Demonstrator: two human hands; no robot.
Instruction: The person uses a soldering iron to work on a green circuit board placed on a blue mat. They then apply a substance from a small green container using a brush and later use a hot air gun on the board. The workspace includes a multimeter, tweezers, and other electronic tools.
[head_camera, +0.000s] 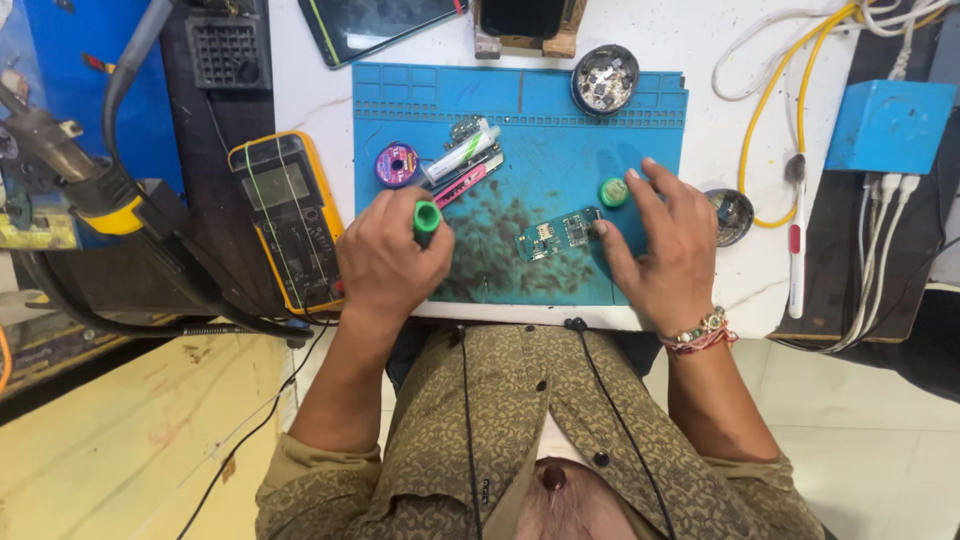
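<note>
A blue work mat (560, 150) lies on the white table. A small teal circuit board (558, 235) rests on it near the middle. My right hand (665, 245) lies flat on the mat with its thumb against the board's right end; a small round green tin (613, 192) sits just past its fingertips. My left hand (388, 262) is closed around a green-capped tool (427, 218) left of the board, its tip hidden. A white tube (462, 155), pink tweezers (462, 185) and a small purple spool (397, 164) lie at the mat's upper left.
A yellow multimeter (290, 220) lies left of the mat. A round metal dish of small parts (605, 79) sits at the mat's top edge, a dark tablet (375, 25) above it. White and yellow cables (790, 90) and a blue box (890, 125) lie at right.
</note>
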